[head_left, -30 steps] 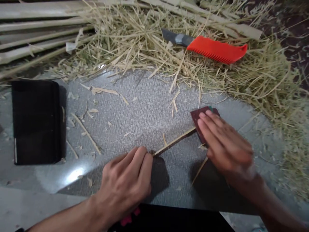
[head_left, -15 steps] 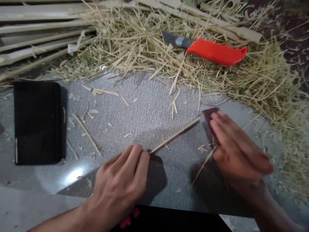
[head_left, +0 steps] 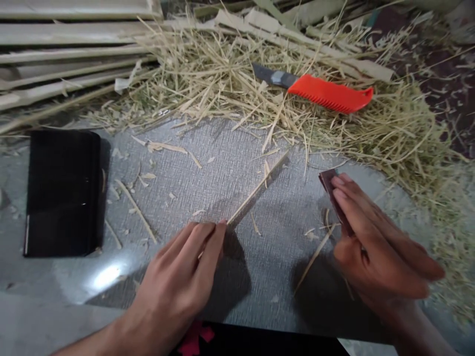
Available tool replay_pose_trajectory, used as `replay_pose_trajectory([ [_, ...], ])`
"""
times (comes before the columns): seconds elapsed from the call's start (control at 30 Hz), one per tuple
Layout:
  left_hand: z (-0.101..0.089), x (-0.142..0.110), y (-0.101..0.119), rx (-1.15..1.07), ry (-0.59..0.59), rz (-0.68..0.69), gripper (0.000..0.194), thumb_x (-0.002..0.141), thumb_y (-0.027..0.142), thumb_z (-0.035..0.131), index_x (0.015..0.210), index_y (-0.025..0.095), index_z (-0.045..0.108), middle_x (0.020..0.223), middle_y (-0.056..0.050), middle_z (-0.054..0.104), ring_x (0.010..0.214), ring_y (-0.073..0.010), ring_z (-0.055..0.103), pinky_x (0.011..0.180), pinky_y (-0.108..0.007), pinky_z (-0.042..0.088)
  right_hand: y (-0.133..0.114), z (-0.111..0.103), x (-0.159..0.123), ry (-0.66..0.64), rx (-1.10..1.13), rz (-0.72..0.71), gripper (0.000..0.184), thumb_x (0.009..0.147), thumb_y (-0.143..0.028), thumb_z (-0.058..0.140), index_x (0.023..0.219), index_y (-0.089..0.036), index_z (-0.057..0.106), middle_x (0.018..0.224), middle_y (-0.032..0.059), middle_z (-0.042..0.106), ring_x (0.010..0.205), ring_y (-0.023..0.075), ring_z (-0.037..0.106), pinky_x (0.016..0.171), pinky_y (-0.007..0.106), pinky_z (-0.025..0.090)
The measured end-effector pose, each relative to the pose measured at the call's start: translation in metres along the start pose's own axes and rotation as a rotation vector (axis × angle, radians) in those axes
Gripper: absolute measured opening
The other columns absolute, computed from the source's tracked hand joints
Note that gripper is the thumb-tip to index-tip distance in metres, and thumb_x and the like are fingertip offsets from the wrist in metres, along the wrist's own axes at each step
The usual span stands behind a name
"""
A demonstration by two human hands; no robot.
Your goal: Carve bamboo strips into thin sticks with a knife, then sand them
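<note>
A thin bamboo stick slants up and to the right out of my left hand, whose fingers are closed around its near end. Its far tip points toward the pile of shavings. My right hand is tilted on edge, with a folded piece of dark red-brown sandpaper between thumb and straight fingers. The sandpaper is apart from the stick. Below it, a loose sliver lies on the grey textured tabletop.
A knife with an orange-red handle rests on a heap of bamboo shavings along the back. Split bamboo strips lie at the upper left. A black phone-like case sits on the left, and small scraps are scattered between.
My right hand with the sandpaper has slid off the stick and moved right, tilting up. The stick's far tip has swung up and left; my left hand has moved slightly left.
</note>
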State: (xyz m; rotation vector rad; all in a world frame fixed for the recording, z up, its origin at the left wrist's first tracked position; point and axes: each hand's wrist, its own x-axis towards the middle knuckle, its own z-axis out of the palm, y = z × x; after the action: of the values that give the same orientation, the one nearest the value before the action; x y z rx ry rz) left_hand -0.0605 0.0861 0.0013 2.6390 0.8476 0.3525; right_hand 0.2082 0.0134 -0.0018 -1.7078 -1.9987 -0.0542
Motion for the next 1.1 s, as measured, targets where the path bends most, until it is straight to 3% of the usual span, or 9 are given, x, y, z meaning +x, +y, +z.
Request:
replay_pose_trajectory([
  [0.2, -0.004, -0.007, -0.003, 0.014, 0.025, 0.028, 0.016, 0.091, 0.0, 0.053, 0.103, 0.001, 0.063, 0.085, -0.013, 0.065, 0.072, -0.0216, 0.061, 0.057, -0.036, 0.056, -0.01, -0.003, 0.009, -0.11, -0.047, -0.143, 0.059, 0.083, 0.007, 0.05, 0.142, 0.0, 0.045, 0.142, 0.0186, 0.053, 0.136, 0.0272, 0.048, 0.115, 0.042, 0.044],
  [0.43, -0.003, -0.012, -0.006, -0.065, 0.011, 0.032, 0.016, 0.094, 0.002, 0.048, 0.102, 0.002, 0.063, 0.086, -0.012, 0.064, 0.073, -0.0192, 0.059, 0.059, -0.033, 0.053, -0.019, 0.012, 0.021, -0.208, -0.035, -0.346, 0.043, 0.088, 0.002, 0.047, 0.13, 0.007, 0.054, 0.136, 0.0236, 0.056, 0.136, 0.0325, 0.046, 0.111, 0.046, 0.047],
  [0.7, 0.001, -0.006, 0.0, 0.018, 0.085, 0.023, 0.019, 0.093, -0.001, 0.05, 0.082, 0.011, 0.06, 0.067, -0.001, 0.05, 0.058, -0.0129, 0.045, 0.049, -0.026, 0.04, -0.011, 0.019, 0.017, -0.244, -0.029, -0.366, 0.042, 0.09, 0.0, 0.042, 0.131, 0.005, 0.053, 0.136, 0.0217, 0.056, 0.137, 0.0309, 0.045, 0.11, 0.045, 0.049],
  [0.93, 0.015, -0.007, 0.004, 0.076, 0.216, -0.059, 0.033, 0.082, -0.006, 0.057, 0.061, 0.017, 0.05, 0.059, 0.002, 0.041, 0.052, -0.0115, 0.039, 0.048, -0.03, 0.032, -0.013, 0.015, 0.014, -0.244, -0.046, -0.313, 0.053, 0.091, -0.001, 0.045, 0.143, 0.001, 0.042, 0.138, 0.0205, 0.055, 0.139, 0.0295, 0.043, 0.111, 0.046, 0.049],
  [1.1, 0.018, -0.008, 0.006, 0.059, 0.26, -0.048, 0.028, 0.08, -0.007, 0.059, 0.064, 0.016, 0.054, 0.059, 0.003, 0.044, 0.052, -0.0106, 0.041, 0.048, -0.03, 0.033, -0.015, 0.016, 0.015, -0.236, -0.033, -0.306, 0.055, 0.09, 0.0, 0.043, 0.145, 0.0, 0.04, 0.138, 0.0183, 0.055, 0.139, 0.0283, 0.043, 0.113, 0.045, 0.047],
])
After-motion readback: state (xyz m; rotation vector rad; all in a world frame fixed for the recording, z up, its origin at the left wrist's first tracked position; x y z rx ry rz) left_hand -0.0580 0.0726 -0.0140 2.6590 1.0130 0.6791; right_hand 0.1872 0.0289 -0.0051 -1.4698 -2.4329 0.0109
